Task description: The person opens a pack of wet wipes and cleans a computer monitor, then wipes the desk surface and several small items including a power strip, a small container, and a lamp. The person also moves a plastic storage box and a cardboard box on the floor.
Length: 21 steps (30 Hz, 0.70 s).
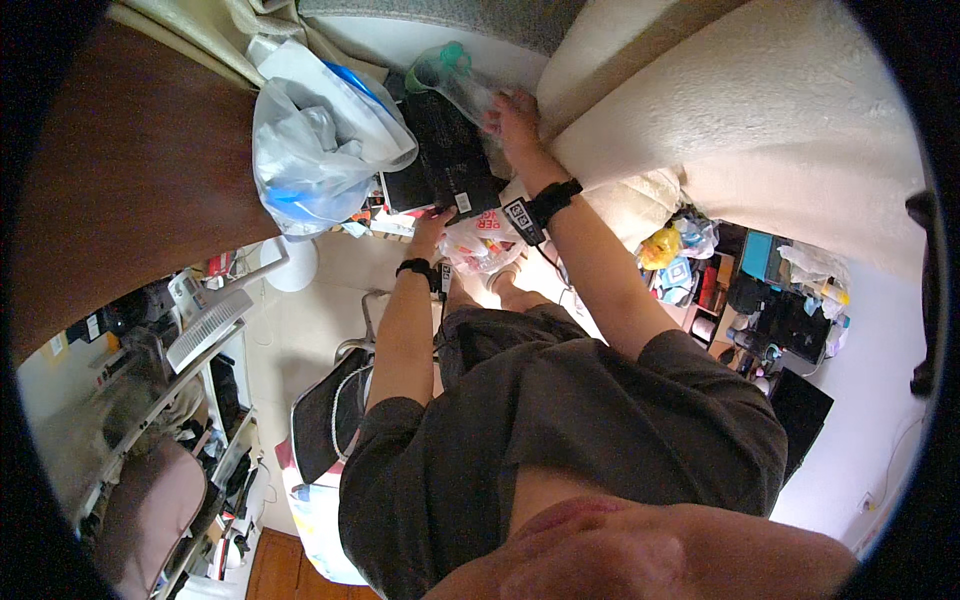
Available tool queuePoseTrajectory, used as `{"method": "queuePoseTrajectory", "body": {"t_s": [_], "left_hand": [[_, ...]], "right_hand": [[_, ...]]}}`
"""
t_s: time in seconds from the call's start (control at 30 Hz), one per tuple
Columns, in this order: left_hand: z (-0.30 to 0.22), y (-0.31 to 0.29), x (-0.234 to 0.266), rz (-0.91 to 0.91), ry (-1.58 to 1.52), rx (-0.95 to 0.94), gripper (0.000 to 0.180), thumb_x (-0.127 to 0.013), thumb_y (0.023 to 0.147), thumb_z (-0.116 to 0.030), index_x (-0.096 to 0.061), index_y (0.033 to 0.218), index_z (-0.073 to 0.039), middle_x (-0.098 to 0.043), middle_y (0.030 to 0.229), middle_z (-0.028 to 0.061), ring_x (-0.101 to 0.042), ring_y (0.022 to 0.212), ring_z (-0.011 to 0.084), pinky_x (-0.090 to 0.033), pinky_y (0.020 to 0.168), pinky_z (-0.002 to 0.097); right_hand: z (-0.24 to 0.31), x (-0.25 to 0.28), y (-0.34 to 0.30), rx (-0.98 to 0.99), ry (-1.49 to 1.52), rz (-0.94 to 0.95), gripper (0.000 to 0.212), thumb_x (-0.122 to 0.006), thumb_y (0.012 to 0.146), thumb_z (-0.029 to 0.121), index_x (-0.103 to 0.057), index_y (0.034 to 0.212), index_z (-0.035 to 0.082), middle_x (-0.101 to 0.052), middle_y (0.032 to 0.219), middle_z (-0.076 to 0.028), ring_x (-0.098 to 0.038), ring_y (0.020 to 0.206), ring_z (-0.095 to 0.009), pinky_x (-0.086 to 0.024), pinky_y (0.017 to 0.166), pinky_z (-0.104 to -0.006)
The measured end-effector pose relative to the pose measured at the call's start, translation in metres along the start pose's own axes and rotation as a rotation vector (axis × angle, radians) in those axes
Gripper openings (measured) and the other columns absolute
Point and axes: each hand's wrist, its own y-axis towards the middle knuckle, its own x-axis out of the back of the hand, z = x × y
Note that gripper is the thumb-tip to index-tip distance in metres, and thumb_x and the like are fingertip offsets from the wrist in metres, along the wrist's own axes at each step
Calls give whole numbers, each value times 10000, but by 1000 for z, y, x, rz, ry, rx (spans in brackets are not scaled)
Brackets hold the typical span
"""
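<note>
My right hand [516,122] reaches to the far side, its fingers closed around the end of a clear plastic bottle [475,98] with a green cap. The bottle lies tilted over the far end of a black box [450,145] that carries a small white label. At the near edge of that box is my left hand [430,230], its fingers bent onto the edge; part of the grip is hidden. Left of the box sits a translucent white plastic bag [325,150] stuffed with packaging.
A white bag with red print [480,248] hangs below the box, close to my legs. Beige curtain [700,110] borders the right. A dark chair [325,420] stands at lower left, near cluttered shelves [225,440]. More shelves with a yellow bag [660,248] are at right.
</note>
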Motion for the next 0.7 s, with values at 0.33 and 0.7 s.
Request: {"method": "queuePoseTrajectory", "body": {"t_s": [0.33,0.7], "left_hand": [[6,-65,-27,-410,182,-585,487,-909,755,-255,-619,1032,22,-690,893,81,-643,789,169,-531,702,326],[-14,-187,-21,-374,718,-1048,599,-866,699,-158,-623,1232,-33,-615,1280,160,-571,1235,374,-469,1060,473]], "right_hand": [[-14,125,62,212,-232,-228,734,-721,923,229,-293,1503,88,-590,1198,-157,-620,955,-240,-518,717,-345],[15,173,13,-507,-453,256,664,-666,888,639,-615,1295,118,-668,1263,-96,-633,1154,-299,-570,905,-513]]}}
